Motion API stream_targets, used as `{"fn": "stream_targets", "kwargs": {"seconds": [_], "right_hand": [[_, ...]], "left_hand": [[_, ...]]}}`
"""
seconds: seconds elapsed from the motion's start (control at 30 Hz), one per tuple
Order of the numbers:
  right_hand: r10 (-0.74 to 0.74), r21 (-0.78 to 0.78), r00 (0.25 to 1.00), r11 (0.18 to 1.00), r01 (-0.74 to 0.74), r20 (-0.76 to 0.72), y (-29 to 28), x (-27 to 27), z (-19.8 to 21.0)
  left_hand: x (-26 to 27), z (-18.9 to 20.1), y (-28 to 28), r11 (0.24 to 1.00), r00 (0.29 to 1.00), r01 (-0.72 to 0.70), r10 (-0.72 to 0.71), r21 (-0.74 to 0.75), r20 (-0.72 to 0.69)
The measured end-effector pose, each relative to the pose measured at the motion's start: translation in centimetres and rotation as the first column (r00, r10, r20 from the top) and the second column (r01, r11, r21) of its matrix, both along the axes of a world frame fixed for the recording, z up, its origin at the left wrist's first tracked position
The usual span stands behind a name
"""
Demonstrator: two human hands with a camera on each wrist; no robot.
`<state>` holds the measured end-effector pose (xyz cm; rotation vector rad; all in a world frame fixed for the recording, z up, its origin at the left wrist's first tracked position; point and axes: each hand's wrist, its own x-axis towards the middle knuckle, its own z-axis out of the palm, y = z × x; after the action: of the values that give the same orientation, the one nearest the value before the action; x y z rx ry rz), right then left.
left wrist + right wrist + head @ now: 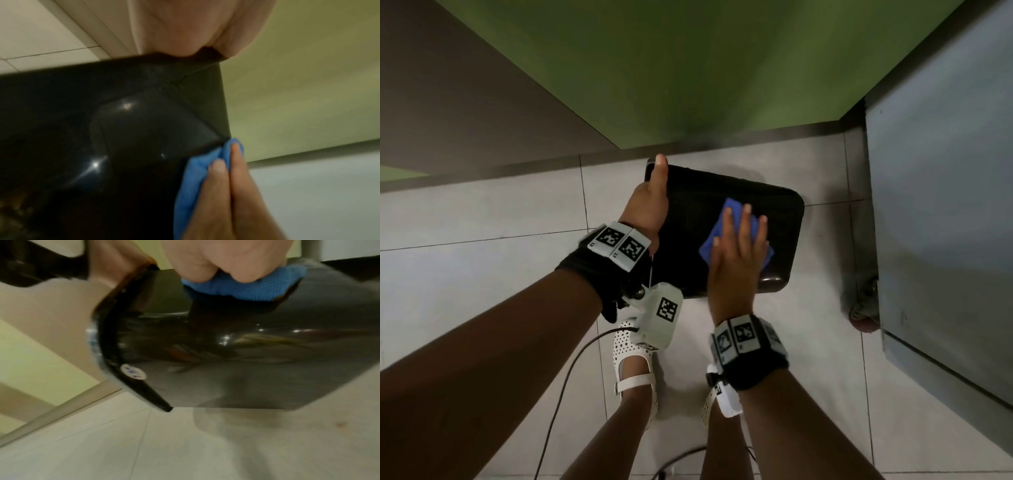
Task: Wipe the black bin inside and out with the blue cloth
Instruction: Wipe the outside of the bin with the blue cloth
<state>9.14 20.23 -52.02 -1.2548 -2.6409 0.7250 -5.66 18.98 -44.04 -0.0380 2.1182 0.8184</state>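
The black bin is held tipped on its side above the tiled floor, its rim gripped by the left hand, so that the blue cloth can be pressed flat-fingered against its outer wall by the right hand.

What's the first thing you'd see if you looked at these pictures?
The bright blue cloth jumps out first, pressed flat against the shiny black bin by the right hand. The left hand grips the bin's left edge, thumb pointing up along it, holding it on its side above the pale tiled floor. Behind it stands a green wall.
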Motion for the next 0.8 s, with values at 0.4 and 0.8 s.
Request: {"fn": "stream_targets", "kwargs": {"seconds": [0.4,0.8], "right_hand": [[-0.156,-0.180,0.986,0.973,0.144,-0.055,4.4,-4.8,3.4],[-0.666,-0.562,0.743,0.642,0.522,-0.071,9.5,0.4,2.7]], "left_hand": [[1.8,-0.2,-0.2,0.982,0.998,-0.003,0.014,0.186,-0.059],[2.5,0.0,-0.4,0.973,0.999,-0.049,0.051,0.224,-0.001]]}}
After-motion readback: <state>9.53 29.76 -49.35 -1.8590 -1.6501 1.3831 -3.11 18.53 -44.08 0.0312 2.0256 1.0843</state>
